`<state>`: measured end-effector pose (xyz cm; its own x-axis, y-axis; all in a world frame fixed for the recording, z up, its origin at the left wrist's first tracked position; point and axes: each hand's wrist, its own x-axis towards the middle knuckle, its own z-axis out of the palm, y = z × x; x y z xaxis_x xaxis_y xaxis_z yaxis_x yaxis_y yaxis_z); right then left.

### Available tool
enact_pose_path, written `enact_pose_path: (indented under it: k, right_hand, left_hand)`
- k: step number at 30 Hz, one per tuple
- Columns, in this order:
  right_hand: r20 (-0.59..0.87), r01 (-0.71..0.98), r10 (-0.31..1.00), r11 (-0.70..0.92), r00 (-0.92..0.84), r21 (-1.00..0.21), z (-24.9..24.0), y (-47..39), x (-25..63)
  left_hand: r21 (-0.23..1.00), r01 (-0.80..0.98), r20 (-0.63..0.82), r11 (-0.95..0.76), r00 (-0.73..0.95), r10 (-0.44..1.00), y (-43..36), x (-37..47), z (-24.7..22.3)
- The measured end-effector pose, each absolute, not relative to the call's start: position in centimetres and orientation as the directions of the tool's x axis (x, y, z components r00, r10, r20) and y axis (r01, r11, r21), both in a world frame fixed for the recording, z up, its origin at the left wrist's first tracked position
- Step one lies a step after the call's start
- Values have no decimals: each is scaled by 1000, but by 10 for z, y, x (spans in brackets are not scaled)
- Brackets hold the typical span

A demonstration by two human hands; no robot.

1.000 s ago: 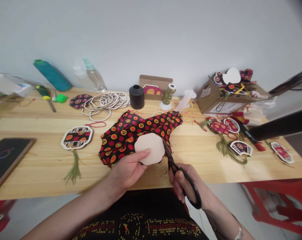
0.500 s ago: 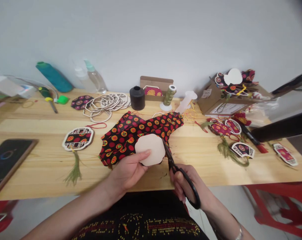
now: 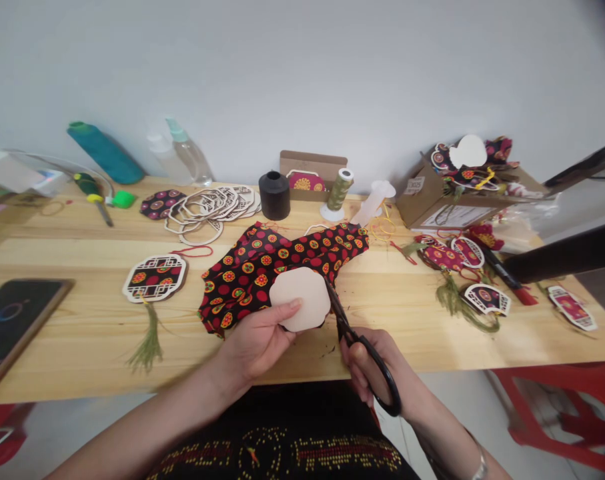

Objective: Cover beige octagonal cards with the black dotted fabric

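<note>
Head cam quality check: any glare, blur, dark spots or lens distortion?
Head view: soft light on the wall; pale sheen on the tabletop at right. Head view centre: left hand, pale board, right hand and scissors readable. Head view edges: white box soft, teal cone leaning outward, likely wide-angle stretch; upper right corner dark.

A plain pale-grey wall (image 3: 302, 80) rises beyond the long light-wood table (image 3: 387, 293) I view remotely; a red plastic stool (image 3: 517, 410) stands near right on whitish tiled floor (image 3: 462, 395), softly lit.
</note>
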<state>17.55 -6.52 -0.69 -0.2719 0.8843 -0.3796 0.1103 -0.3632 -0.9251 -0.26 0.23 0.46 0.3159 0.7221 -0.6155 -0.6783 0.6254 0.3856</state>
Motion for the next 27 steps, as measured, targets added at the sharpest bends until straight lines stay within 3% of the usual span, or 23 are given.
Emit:
enact_pose_path:
  k: [27]
  right_hand:
    - [-320, 213, 879, -258, -352, -942, 8, -55, 184]
  left_hand:
    - [420, -618, -617, 665, 343, 708, 1, -7, 3]
